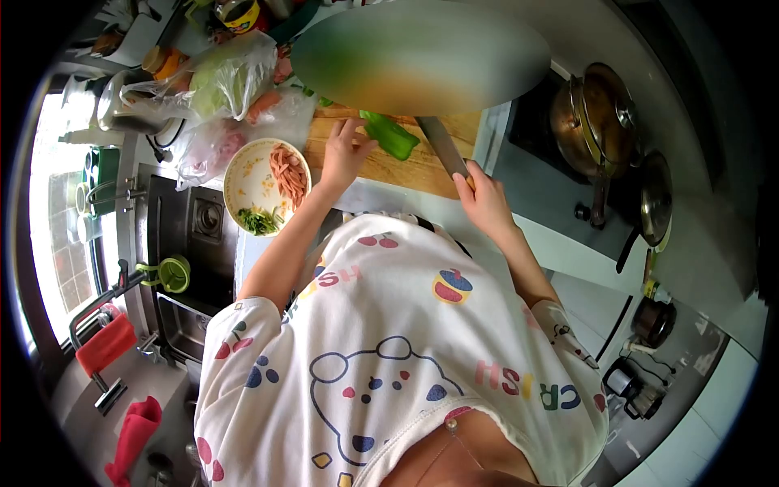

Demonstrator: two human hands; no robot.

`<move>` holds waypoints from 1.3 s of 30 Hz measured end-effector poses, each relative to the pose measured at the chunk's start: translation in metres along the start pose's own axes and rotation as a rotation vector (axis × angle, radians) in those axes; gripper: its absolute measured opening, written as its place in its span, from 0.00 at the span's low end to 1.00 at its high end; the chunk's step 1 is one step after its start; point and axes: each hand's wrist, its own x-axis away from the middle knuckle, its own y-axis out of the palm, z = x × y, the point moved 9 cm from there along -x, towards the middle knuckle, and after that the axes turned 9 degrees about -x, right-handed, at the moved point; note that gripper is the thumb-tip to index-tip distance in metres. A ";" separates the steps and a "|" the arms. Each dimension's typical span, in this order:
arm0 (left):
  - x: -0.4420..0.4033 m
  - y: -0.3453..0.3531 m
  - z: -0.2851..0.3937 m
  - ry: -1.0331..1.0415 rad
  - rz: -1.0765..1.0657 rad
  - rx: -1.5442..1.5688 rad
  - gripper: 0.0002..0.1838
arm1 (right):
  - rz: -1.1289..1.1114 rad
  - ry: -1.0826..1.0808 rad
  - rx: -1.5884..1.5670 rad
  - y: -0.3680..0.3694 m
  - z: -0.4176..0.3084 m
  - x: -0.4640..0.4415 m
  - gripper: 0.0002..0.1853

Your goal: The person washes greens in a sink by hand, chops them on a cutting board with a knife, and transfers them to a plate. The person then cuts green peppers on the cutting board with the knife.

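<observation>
My right hand (485, 197) is wrapped round the handle of a kitchen knife (442, 146). Its blade slants up and left over the wooden cutting board (438, 180). A piece of green pepper (391, 136) lies on the board, left of the blade and apart from it. At the pepper's left end is my left hand (347, 152), fingers bent and somewhat apart; whether they touch the pepper is hard to make out. Beside my left forearm stands a floral plate (243, 185) with pinkish meat strips (289, 174) and chopped greens (258, 221).
Plastic bags of produce (231, 85) crowd the counter at upper left, above the sink (166, 231). On the right, a lidded pot (596, 122) sits on the stove, a lid (656, 199) near it. A blurred oval covers the board's far part.
</observation>
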 end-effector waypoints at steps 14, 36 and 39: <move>-0.052 0.040 0.039 0.091 0.247 -0.067 0.23 | 0.065 0.011 0.051 -0.015 0.017 -0.019 0.11; -0.049 0.094 0.014 -0.263 0.334 0.420 0.24 | 0.028 -0.137 0.110 -0.019 -0.004 -0.063 0.15; -0.049 0.098 0.009 -0.281 0.318 0.410 0.23 | 0.003 -0.157 0.152 -0.014 -0.003 -0.066 0.15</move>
